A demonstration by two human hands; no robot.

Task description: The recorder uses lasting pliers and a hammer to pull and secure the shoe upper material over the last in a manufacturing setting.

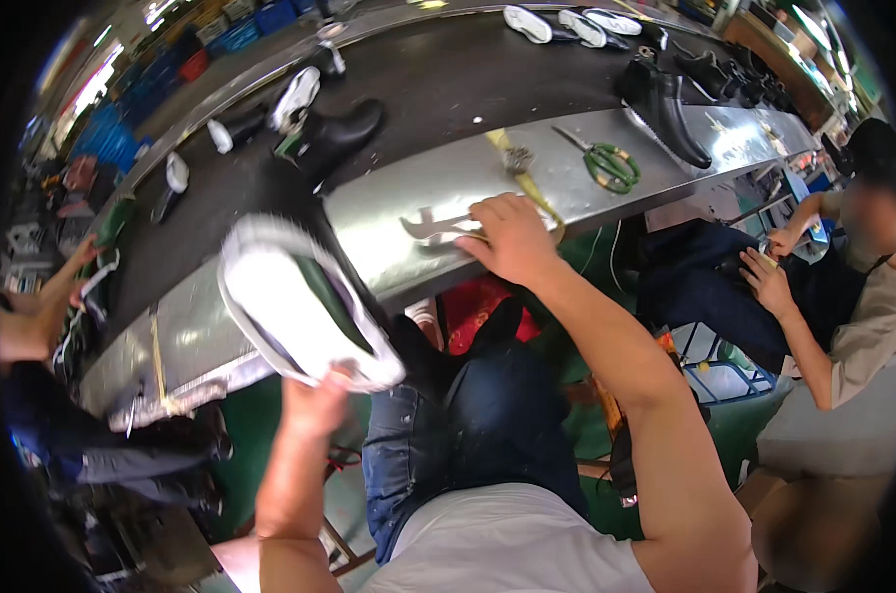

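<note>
My left hand (314, 405) is closed on the near rim of a black boot (304, 296), whose pale white underside faces up toward me. The boot is slightly smeared by motion and tilts over the edge of the bench; its dark part reaches away over the belt. On the metal ledge (369, 198), my right hand (515, 237) has its fingers round the handle end of metal pincers (433, 227), whose jaws point left. Beyond that hand, a yellow strap (532, 188) lies with a small metal piece (517, 158). Green-handled scissors (611, 166) lie to the right.
A dark belt (448, 89) runs behind the ledge. It carries black boots (665, 109) and several shoes with white undersides (532, 25). A co-worker (853, 257) sits at the right; another's hands (77, 267) hold a shoe at the far left. Below the ledge is a red item (472, 311).
</note>
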